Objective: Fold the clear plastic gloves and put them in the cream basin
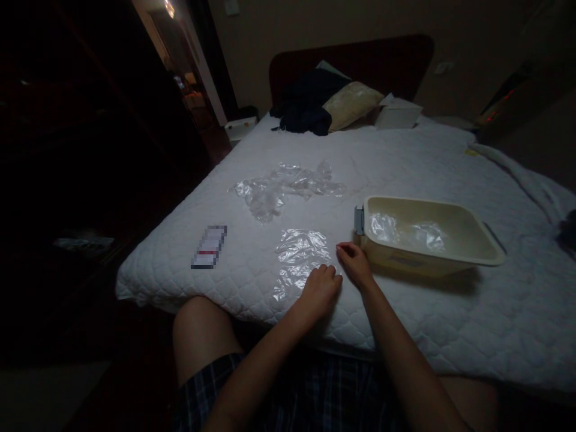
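A clear plastic bag (297,255) lies flat on the white quilted bed (405,162) in front of me. My left hand (320,290) rests on its near right corner with the fingers curled down onto the plastic. My right hand (355,261) sits just right of the bag, fingers bent and pinched at its edge, close to the cream plastic basin (468,255). Inside the basin lies another crumpled clear bag (407,233). A loose pile of clear plastic bags (283,187) lies farther back on the bed.
A small flat rectangular card or packet (209,246) lies on the bed to the left. Dark clothing (306,102), a pillow (351,105) and a white box (398,114) sit by the headboard. My bare knees are at the bed's near edge. The room is dim.
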Demonstrator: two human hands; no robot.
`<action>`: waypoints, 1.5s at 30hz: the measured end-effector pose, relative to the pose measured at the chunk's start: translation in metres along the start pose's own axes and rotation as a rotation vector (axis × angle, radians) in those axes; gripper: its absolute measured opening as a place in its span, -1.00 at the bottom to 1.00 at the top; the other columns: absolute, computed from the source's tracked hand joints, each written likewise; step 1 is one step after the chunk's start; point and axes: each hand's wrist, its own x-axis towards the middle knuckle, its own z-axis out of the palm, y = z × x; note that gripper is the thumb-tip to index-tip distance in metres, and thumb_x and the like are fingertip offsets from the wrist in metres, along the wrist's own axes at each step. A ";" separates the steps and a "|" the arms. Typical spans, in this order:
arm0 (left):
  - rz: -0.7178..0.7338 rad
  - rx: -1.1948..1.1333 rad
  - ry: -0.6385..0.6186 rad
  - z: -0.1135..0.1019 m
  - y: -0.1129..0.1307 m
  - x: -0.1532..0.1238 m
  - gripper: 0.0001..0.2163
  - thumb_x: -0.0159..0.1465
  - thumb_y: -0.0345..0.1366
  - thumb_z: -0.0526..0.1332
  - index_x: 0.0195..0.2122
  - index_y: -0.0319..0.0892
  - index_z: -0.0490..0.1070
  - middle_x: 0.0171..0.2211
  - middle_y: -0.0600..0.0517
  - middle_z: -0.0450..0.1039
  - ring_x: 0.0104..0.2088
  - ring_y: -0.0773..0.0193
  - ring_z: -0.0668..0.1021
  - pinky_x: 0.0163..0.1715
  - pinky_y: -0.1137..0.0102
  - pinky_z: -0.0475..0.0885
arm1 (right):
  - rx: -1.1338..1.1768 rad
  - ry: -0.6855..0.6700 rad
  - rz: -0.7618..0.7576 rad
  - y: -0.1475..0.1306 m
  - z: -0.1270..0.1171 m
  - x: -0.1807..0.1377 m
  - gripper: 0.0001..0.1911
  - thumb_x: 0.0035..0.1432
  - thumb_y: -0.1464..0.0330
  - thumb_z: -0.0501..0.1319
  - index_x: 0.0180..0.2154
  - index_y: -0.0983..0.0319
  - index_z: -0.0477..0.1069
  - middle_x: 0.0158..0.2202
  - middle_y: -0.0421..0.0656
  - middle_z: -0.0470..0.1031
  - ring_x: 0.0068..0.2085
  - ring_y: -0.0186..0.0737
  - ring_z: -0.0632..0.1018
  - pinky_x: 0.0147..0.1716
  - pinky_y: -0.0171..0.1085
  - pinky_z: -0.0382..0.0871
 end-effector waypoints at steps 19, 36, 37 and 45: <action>-0.318 -0.621 0.261 0.004 -0.014 -0.011 -0.87 0.18 -0.32 0.04 -0.39 -0.19 0.34 -0.42 0.05 0.39 -0.38 0.33 0.42 -0.34 0.46 0.30 | 0.007 -0.019 -0.025 0.007 -0.002 0.001 -0.69 -0.09 0.14 0.21 -0.39 0.25 0.37 -0.43 -0.16 0.40 -0.41 -0.27 0.39 -0.41 -0.28 0.29; -0.574 -0.364 0.227 0.000 -0.023 -0.005 -0.92 0.15 -0.32 0.07 -0.40 -0.17 0.33 -0.46 0.05 0.39 -0.43 0.29 0.42 -0.44 0.45 0.21 | 0.005 -0.018 -0.029 0.005 -0.001 0.001 -0.65 -0.12 0.10 0.22 -0.40 0.24 0.38 -0.44 -0.14 0.42 -0.41 -0.25 0.41 -0.43 -0.27 0.30; -0.575 -0.335 0.230 0.001 -0.023 -0.006 -0.92 0.15 -0.32 0.07 -0.39 -0.16 0.32 -0.45 0.04 0.39 -0.42 0.28 0.42 -0.44 0.44 0.21 | 0.000 -0.020 -0.029 0.004 -0.001 0.000 -0.66 -0.12 0.10 0.22 -0.39 0.24 0.38 -0.44 -0.15 0.42 -0.40 -0.25 0.41 -0.42 -0.27 0.31; -0.574 -0.196 0.231 0.003 -0.022 -0.007 -0.80 0.20 -0.25 0.06 -0.19 -0.19 0.28 -0.34 -0.05 0.42 -0.32 0.19 0.47 -0.35 0.37 0.27 | -0.031 0.044 -0.090 -0.005 -0.001 -0.006 -0.72 -0.07 0.15 0.20 -0.41 0.24 0.37 -0.43 -0.16 0.41 -0.38 -0.25 0.43 -0.35 -0.25 0.32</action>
